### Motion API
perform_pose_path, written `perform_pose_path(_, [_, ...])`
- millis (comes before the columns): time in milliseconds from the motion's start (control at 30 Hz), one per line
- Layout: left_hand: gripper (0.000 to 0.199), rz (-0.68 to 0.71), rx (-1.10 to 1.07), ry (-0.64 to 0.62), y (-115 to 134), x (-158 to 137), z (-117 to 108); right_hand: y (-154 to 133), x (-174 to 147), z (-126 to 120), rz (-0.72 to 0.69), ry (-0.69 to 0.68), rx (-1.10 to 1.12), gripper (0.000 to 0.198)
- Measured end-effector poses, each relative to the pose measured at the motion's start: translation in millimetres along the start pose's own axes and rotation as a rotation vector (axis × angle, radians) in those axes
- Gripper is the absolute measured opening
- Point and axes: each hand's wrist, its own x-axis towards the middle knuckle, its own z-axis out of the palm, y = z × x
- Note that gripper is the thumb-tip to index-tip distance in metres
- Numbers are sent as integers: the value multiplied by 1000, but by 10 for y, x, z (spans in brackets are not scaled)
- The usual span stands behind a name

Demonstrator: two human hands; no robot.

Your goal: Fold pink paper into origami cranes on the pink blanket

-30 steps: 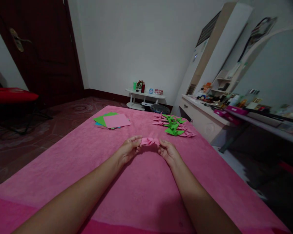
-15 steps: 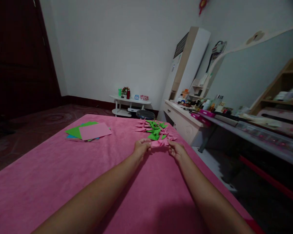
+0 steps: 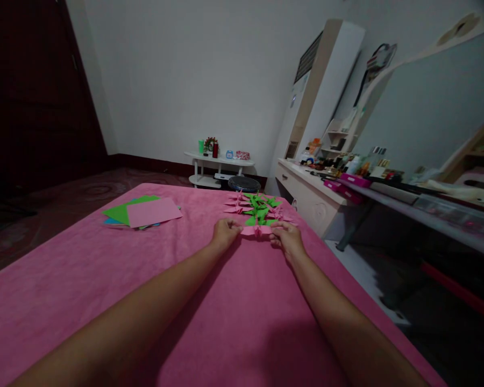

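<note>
A pink origami crane [image 3: 257, 231] is spread between my two hands at the near side of a group of folded cranes. My left hand [image 3: 225, 232] pinches its left wing tip, and my right hand [image 3: 285, 236] pinches the right wing tip. Just beyond it lie several green paper cranes [image 3: 260, 208], and several pink paper cranes [image 3: 237, 202] sit to their left, with others to their right. All rest on the pink cloth [image 3: 177, 290]. Whether the held crane touches the cloth, I cannot tell.
Left on the cloth is a fanned stack of paper sheets, a pink sheet [image 3: 155, 213] on top of a green sheet [image 3: 116, 212]. A round black stool [image 3: 244, 184] stands past the far edge. Along the right runs a white dressing table [image 3: 312, 201] crowded with bottles.
My hands have shifted slightly left, and the pink crane between them now shows its wings spread level. My view has turned a little, so the room sits differently.
</note>
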Motion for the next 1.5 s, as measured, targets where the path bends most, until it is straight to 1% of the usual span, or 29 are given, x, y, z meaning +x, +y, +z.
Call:
perform_pose_path(100, [10, 68, 17, 79, 8, 110, -389, 42, 68, 364, -34, -103, -60, 13])
perform_pose_path(200, [9, 105, 27, 144, -2, 179, -637, 87, 208, 706, -55, -139, -107, 16])
perform_pose_path(300, [9, 127, 43, 179, -20, 256, -684, 105, 368, 924, -70, -101, -137, 20])
perform_pose_path(400, [9, 150, 54, 194, -15, 349, -579, 39, 466, 958, -105, -43, -143, 22])
perform_pose_path(467, [7, 174, 43, 170, 2, 375, -475, -56, 454, 870, -147, -15, -143, 22])
perform_pose_path(533, [10, 202, 25, 109, 17, 335, -361, -163, 372, 696, -199, 4, -154, 21])
perform_pose_path(633, [14, 243, 28, -39, 9, 154, -138, -251, 188, 309, -274, 51, -188, 20])
perform_pose_path(667, [13, 252, 43, -88, -6, 78, -41, -245, 138, 160, -342, 83, -216, 20])
perform_pose_path(700, [11, 259, 63, -126, -25, 3, 70, -219, 102, 8, -376, 112, -245, 19])
perform_pose_path(733, [9, 267, 85, -158, -47, -64, 192, -179, 84, -140, -373, 148, -266, 19])
perform_pose_path(800, [7, 276, 136, -174, -91, -163, 449, -70, 100, -409, -328, 193, -278, 22])
perform_pose_path(867, [5, 271, 197, -150, -124, -208, 690, 39, 162, -618, -277, 225, -277, 23])
perform_pose_path(933, [6, 269, 253, -122, -137, -212, 876, 122, 237, -765, -256, 250, -277, 24])
perform_pose_path(1000, [7, 268, 310, -103, -138, -191, 990, 182, 300, -857, -246, 273, -279, 24])
perform_pose_path(1067, [7, 269, 367, -87, -136, -162, 1038, 231, 350, -905, -236, 287, -283, 23])
perform_pose_path(1167, [7, 270, 449, -56, -137, -121, 1035, 299, 409, -914, -228, 286, -291, 20])
perform_pose_path(1333, [13, 253, 571, 7, -132, -99, 996, 373, 487, -853, -239, 254, -323, 19])
perform_pose_path(1500, [15, 223, 668, 42, -110, -134, 992, 390, 479, -837, -256, 228, -383, 20])
